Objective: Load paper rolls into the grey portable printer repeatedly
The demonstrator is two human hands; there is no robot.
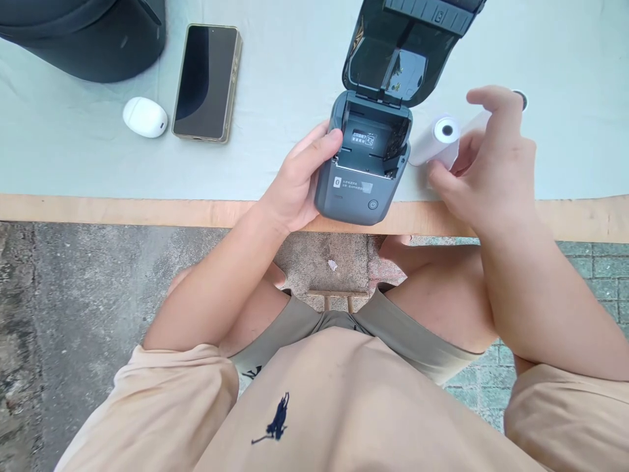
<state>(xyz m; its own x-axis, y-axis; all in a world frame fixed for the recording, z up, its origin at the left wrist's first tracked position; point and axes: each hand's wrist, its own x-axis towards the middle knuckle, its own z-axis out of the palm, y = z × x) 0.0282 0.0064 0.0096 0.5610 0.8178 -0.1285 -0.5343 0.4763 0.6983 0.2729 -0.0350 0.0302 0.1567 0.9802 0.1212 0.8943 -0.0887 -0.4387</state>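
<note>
head view shows the printer [362, 172] at centre frame on the bench [73, 164] edge, lid already open, bay empty, left hand [295, 180] clasping its side, right hand [484, 167] pinching the paper roll [437, 141] just beside it, not yet loaded.

A phone [207, 82] lies beside a white earbud case [145, 117].

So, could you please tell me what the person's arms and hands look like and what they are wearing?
Both arms are bare from the upper arm down, below short peach-beige sleeves. The left hand and right hand wear no gloves, and no rings, watch or bracelet show.
</note>
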